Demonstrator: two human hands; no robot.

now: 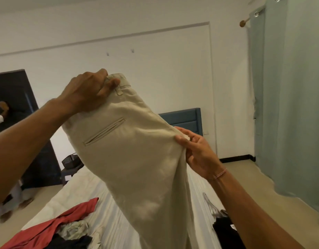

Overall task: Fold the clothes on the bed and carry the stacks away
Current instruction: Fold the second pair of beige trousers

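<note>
I hold a pair of beige trousers up in the air over the bed, back pocket facing me. My left hand grips the waistband at the top, thumb over a belt loop. My right hand pinches the seat seam at the trousers' right edge. The legs hang down out of the frame's bottom. On the white sheet at lower left lies a loose pile: a red garment, a pale patterned one and a dark one. Black clothing lies at lower right.
A blue headboard stands at the bed's far end. A small table with a dark basket sits left of the bed beside a dark mirror panel. Pale green curtains hang at right. A hanger lies on the bed.
</note>
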